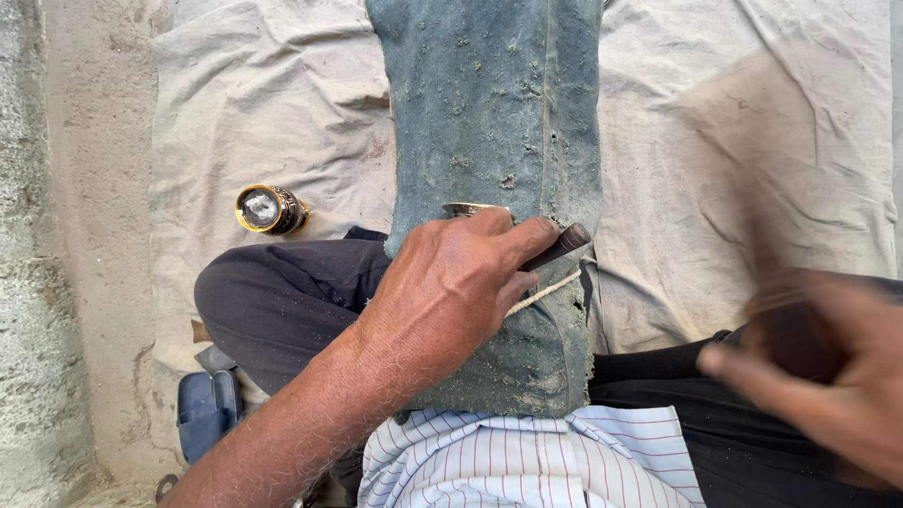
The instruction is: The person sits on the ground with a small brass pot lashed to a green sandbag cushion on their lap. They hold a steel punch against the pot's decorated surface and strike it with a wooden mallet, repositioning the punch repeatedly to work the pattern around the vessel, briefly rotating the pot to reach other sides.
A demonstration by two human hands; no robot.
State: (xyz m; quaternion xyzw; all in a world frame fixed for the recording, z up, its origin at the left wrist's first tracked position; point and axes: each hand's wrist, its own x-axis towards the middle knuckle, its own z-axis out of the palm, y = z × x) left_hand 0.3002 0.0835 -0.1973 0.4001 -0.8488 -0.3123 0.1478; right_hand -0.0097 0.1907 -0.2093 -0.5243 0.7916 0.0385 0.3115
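The dark rod (562, 246) is lying clamped under the left hand (451, 282), pressing on the gritty blue-green cloth (499, 113). The right hand (828, 367), blurred, is curling nearby; its grip cannot be told. A brass-rimmed round object (268, 209) is sitting left.

Brass round object (269, 209), perhaps a lamp; beige sheet (752, 122).
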